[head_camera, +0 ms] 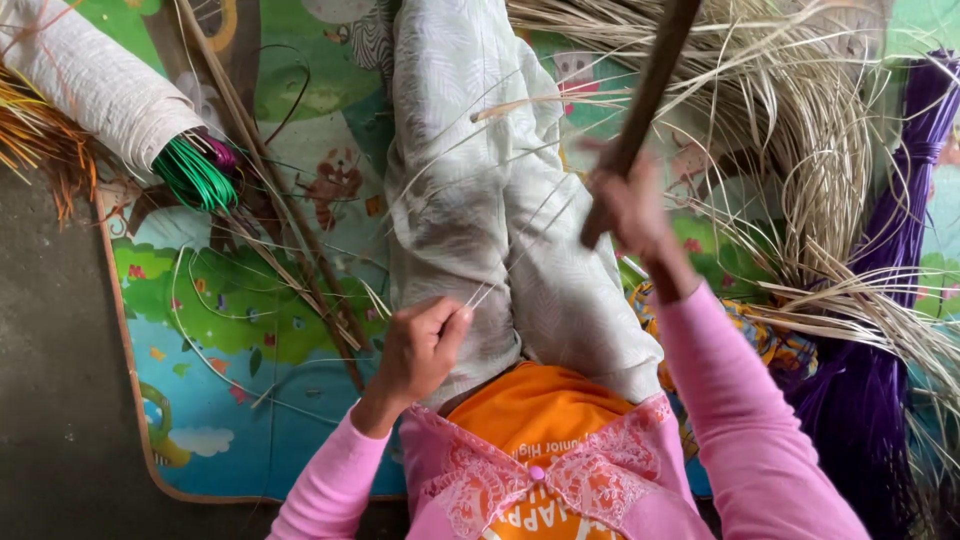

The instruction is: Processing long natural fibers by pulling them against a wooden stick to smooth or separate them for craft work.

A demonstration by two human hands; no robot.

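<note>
My left hand (pixel 420 345) pinches the near end of a few thin pale fibre strands (pixel 500 270) that run up and away across my lap. My right hand (pixel 630 205) is raised and blurred, closed around a long dark stick (pixel 650 85) that slants up to the top of the view. My legs, in pale patterned trousers (pixel 480 180), stretch forward on a colourful play mat (pixel 230 300). A loose heap of pale dried fibres (pixel 790 120) lies just beyond my right hand.
A purple fibre bundle (pixel 880 330) lies along the right side. At top left a cloth-wrapped roll (pixel 90 80) holds green strands (pixel 195 175), beside orange-brown fibres (pixel 35 140). Thin brown sticks (pixel 290 230) cross the mat. Bare grey floor (pixel 50 400) lies to the left.
</note>
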